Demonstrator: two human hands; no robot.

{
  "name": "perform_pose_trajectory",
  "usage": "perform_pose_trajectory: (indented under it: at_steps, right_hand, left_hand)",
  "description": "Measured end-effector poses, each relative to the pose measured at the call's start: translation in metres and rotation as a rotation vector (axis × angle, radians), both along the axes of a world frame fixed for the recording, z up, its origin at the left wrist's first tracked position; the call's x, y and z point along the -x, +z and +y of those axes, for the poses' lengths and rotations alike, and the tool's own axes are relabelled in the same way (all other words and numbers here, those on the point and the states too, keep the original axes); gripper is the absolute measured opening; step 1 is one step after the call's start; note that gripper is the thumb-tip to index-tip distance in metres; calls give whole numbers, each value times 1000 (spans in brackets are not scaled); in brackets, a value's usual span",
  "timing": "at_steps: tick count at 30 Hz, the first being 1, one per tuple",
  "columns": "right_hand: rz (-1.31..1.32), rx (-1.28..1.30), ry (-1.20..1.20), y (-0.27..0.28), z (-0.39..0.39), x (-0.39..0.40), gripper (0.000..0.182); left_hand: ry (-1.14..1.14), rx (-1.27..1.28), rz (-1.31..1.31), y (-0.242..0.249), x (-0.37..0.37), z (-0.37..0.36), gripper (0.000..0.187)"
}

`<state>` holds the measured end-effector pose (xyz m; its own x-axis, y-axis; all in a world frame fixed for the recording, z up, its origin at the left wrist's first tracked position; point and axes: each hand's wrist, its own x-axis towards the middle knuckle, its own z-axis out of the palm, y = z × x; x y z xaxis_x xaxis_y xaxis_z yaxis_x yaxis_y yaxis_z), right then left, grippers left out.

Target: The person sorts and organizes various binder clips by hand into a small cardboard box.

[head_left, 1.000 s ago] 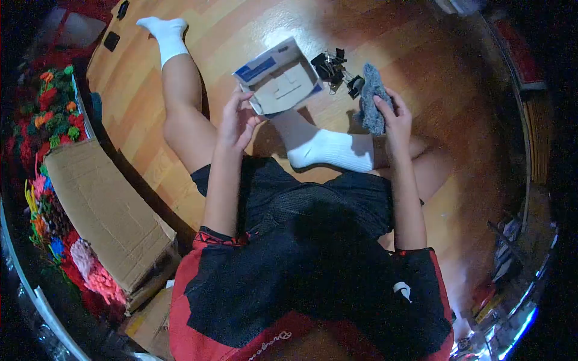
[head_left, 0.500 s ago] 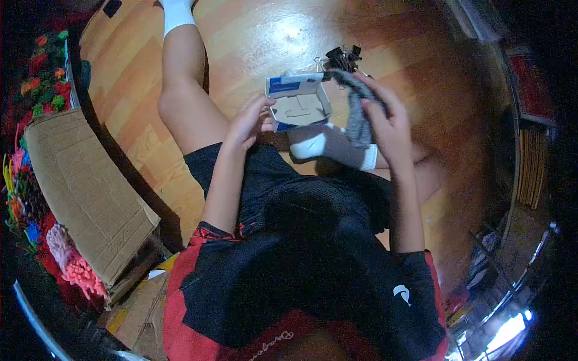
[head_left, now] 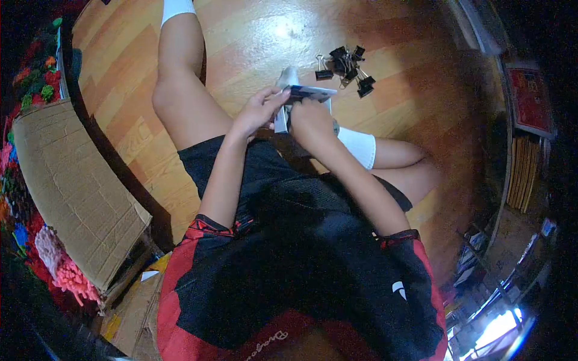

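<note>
The small white-and-blue cardboard box (head_left: 313, 92) is tilted above my folded leg, its lid standing up. My left hand (head_left: 260, 112) is closed on the box's left side, thumb near the lid's edge. My right hand (head_left: 313, 122) is curled inside the box opening, wiping at its inner side with a grey cloth (head_left: 335, 126). Most of the cloth is hidden by that hand, and the fingertips do not show. Beyond the box, several black binder clips (head_left: 346, 63) lie in a loose pile on the floor.
A cardboard box (head_left: 72, 186) stands on my left, beside bundles of colourful yarn (head_left: 75, 280). To the right, a red packet (head_left: 530, 96) and a stack of brown card-like sheets (head_left: 522, 174) sit on a shelf. My outstretched leg (head_left: 180, 78) lies on the wooden floor (head_left: 253, 36).
My right hand has moved left with the grey cloth, from beside the box into its opening. The box has tilted, so its inside is now mostly hidden. My left hand keeps its grip.
</note>
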<state>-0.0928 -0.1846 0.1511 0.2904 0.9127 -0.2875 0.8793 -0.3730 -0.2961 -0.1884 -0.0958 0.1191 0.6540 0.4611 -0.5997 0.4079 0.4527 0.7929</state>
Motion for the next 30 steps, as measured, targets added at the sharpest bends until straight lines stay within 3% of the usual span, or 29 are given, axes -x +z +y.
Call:
perform_pose_trajectory:
  at_steps: [2, 5, 8, 12, 15, 17, 22, 25, 28, 30]
  right_hand:
    - [-1, -19, 9, -1, -3, -2, 16]
    - [278, 138, 31, 0, -11, -30, 21]
    - [269, -35, -151, 24, -13, -39, 16]
    - [212, -274, -12, 8, -9, -24, 15]
    - [200, -95, 61, -1, -10, -23, 15]
    - [195, 31, 82, -2, -15, -24, 16]
    - [174, -81, -58, 10, -16, -24, 18]
    - [66, -98, 54, -5, -16, -14, 29]
    - [-32, 28, 121, 1, -17, -13, 18]
    - [16, -18, 67, 7, -17, -18, 21]
  left_hand:
    - [23, 33, -29, -7, 1, 1, 32]
    - [61, 122, -66, -7, 0, -1, 30]
    - [50, 159, -66, -6, -1, -1, 29]
    - [2, 172, -63, -12, -7, 1, 29]
    - [-110, 58, -87, -14, -3, 4, 30]
    - [-55, 79, -104, -14, -2, 2, 30]
    - [4, 142, -84, -1, -2, 5, 33]
    - [-70, 162, -81, -15, 3, 7, 30]
    - [-37, 166, -40, -1, 2, 3, 29]
    - [-25, 162, -31, -2, 4, 6, 30]
